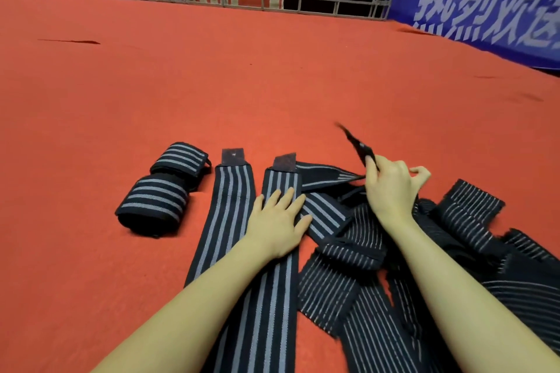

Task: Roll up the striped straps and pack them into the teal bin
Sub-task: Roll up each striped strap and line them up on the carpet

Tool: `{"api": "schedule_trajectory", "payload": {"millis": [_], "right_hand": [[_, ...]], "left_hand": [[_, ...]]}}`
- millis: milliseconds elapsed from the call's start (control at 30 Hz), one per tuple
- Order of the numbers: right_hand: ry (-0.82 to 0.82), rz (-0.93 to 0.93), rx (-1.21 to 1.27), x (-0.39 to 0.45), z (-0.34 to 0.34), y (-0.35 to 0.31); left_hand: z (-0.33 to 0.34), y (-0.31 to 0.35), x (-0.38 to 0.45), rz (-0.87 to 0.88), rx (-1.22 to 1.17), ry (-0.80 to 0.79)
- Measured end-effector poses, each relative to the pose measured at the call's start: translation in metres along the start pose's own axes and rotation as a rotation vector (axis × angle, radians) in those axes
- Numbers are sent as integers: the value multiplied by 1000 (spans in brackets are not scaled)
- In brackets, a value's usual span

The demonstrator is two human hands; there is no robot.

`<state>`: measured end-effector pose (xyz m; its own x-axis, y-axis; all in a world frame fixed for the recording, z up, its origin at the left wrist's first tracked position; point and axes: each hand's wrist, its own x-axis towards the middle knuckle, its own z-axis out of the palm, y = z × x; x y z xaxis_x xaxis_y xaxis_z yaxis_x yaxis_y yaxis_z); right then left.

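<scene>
two rolled straps (163, 188) are lying side by side at the far left of the red carpet (272, 76), probably parked there waiting to be packed. just right of them, two flat straps (230, 218) are lying stretched out in parallel, velcro tabs pointing away. the left hand (277, 222) is pressing flat on the nearer one, fingers straight, likely pinning it so it is not sliding. the right hand (391, 188) is pinching and lifting the end of a strap (356, 145) out of the tangled pile (394, 281) lying beneath and right of it, seemingly freeing one for rolling. the teal bin is not showing anywhere.
</scene>
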<state>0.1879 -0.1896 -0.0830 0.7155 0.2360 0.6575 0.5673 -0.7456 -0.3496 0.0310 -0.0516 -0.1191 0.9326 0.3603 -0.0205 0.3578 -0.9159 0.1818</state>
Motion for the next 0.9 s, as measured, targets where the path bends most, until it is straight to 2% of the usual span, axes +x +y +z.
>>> {"api": "schedule_trajectory", "payload": {"millis": [133,333,400,533,600,733,900], "right_hand": [[70,-40,102,6,-16,-13],[208,-80,201,23,-50,-38],[265,-103,224,27,-65,-43],[369,-174,199,35,-97,-52],[437,-246,158,37,-114,-59],[535,-405,55,29,-140,-70],[553,-516,32,-2,-158,-77]], "left_hand": [[7,6,-5,-4,8,23],[-21,12,-19,20,-60,310],[-39,17,-23,59,-113,427],[-83,36,-36,213,-258,796],[-112,49,-40,271,-291,897],[-161,68,-45,298,-242,987],[-174,69,-61,303,-145,1078]]}}
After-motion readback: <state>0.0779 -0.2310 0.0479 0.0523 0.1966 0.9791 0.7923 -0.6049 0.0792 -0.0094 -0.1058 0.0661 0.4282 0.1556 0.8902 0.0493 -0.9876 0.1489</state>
